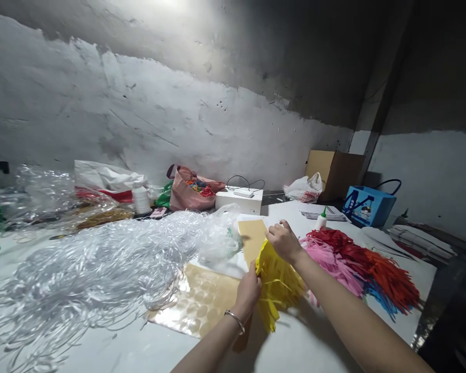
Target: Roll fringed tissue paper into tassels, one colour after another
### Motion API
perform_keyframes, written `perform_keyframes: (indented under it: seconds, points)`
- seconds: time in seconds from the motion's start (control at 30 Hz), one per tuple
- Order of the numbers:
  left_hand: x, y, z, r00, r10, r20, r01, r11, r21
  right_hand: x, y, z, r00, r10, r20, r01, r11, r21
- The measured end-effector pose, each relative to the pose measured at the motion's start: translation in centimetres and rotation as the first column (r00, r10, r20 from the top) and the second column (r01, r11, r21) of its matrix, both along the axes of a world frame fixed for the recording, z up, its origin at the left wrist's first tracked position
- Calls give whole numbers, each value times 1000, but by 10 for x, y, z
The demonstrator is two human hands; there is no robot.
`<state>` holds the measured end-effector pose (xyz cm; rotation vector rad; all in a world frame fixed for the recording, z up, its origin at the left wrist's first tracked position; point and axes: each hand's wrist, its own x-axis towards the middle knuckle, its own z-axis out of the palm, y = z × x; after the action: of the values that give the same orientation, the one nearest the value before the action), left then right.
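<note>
Left hand and right hand both pinch one yellow paper fringe, near one blue bag.

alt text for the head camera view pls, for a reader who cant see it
Two bare hands, the left hand and the right hand, hold a yellow fringed paper over a white table. A big tangle of clear plastic strands lies to the left, a pile of pink, red and orange fringes to the right.

Both hands, left hand and right hand, pinch yellow fringed paper on the table.
</note>
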<state>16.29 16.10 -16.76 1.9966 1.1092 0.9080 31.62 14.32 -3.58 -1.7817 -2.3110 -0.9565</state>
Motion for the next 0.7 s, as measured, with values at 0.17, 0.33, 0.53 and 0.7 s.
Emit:
perform_keyframes:
  seconds: [0.17, 0.33, 0.53, 0.7]
  points:
    - [8, 0, 18, 995, 67, 68, -80, 973, 218, 9, 4, 6, 997, -74, 20, 75, 995, -60]
    - [28, 10, 39, 994, 96, 48, -108, 914, 391, 4, 4, 8, 996, -74, 39, 78, 990, -115]
    - [19, 28, 31, 996, 81, 28, -83, 825, 559, 17, 7, 19, 978, -209, 13, 209, 973, -97]
    - [23, 29, 35, 995, 64, 76, -98, 742, 663, 21, 5, 20, 979, -205, 13, 205, 970, -130]
